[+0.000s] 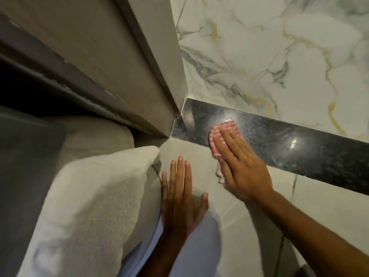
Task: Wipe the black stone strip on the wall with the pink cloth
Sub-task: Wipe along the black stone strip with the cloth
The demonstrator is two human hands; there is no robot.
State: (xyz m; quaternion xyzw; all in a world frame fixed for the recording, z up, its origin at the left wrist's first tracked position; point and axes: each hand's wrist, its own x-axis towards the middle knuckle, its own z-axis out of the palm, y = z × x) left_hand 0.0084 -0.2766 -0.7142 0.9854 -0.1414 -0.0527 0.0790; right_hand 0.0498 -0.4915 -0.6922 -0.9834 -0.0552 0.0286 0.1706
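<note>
A glossy black stone strip (279, 144) runs across the marble wall from the corner at centre down toward the right edge. The pink checked cloth (223, 127) lies flat on the strip near its left end. My right hand (239, 166) presses on the cloth with flat fingers, covering most of it; a fold of cloth hangs below the strip at the hand's left side. My left hand (179, 198) rests flat with spread fingers on the pale wall tile below the strip, holding nothing.
White marble tiles with grey and gold veins (269, 56) fill the wall above the strip. A beige panel (119, 66) meets the wall at the corner on the left. A white textured pillow (89, 196) lies at lower left, touching the wall.
</note>
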